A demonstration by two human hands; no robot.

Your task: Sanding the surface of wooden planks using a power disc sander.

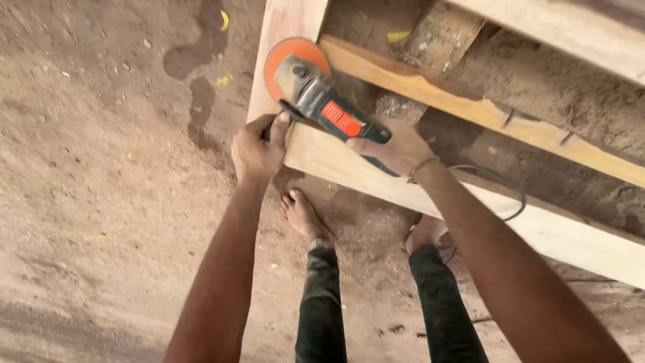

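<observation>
Angle grinder [322, 101] held in both hands — left hand [259, 148] closed round its black side handle, right hand [396, 148] wrapped round the rear body. Orange disc [285, 57] rests against the pale wooden frame [336, 161], at its corner. Bare feet on the sawdust-strewn dirt floor [101, 168] below.
</observation>
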